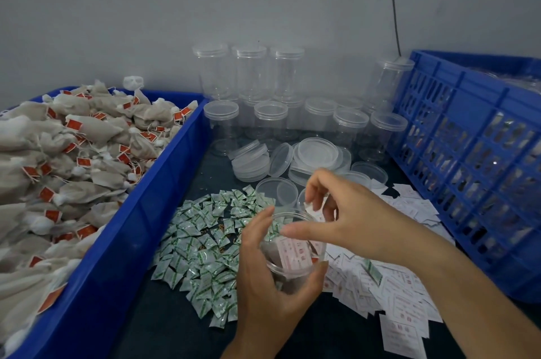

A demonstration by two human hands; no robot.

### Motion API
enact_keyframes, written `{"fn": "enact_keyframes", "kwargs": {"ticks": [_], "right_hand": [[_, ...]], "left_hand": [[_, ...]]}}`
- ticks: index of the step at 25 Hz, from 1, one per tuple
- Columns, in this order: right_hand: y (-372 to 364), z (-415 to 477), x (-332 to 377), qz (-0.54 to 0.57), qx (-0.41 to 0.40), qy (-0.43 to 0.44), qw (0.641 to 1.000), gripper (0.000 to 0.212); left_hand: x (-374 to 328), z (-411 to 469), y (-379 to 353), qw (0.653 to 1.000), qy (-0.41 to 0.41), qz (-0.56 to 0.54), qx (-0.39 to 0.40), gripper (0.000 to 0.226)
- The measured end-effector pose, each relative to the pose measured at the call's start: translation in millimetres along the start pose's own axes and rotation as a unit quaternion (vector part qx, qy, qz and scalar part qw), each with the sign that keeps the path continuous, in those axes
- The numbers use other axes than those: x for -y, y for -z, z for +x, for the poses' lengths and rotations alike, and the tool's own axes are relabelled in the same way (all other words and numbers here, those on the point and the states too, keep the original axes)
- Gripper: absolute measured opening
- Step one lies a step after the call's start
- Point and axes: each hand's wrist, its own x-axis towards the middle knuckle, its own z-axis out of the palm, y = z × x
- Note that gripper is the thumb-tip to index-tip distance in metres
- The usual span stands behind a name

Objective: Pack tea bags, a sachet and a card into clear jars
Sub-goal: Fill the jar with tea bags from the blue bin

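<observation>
Jar (292, 268) is gripped by the left hand (263, 279) over the tabletop (175, 317), card (295, 254) already tucked inside (tea bags (273, 256) too, probably). Right hand (345, 212) is held loose over the mouth, nothing pinched. Sachet unconfirmed, lid not on yet.

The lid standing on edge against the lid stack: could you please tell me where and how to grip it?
Pinch the lid by its upper rim from above, thumb on one face, fingers on the other. It leans on edge against the lid stack, so both faces and the upper rim stand free. Use the right hand; the left hand grips the jar.
</observation>
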Motion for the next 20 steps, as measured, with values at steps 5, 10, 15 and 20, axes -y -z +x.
{"fn": "enact_keyframes", "kwargs": {"ticks": [5, 10, 15, 20], "right_hand": [[8, -8, 13, -0.186, 0.159, 0.022, 0.969, 0.113], [81, -17, 16, -0.183, 0.018, 0.064, 0.981, 0.106], [187, -37, 3, -0.137, -0.122, 0.069, 0.981, 0.100], [288, -25, -24, -0.101, -0.227, 0.038, 0.968, 0.094]], "left_hand": [[-11, 7, -4, 0.987, 0.090, -0.131, 0.012, 0.107], [-65, 69, -57, 0.980, 0.043, -0.190, -0.036, 0.102], [-132, 135, -113, 0.978, -0.031, -0.190, 0.081, 0.088], [-160, 200, -176, 0.978, -0.072, -0.101, 0.168, 0.086]]}}
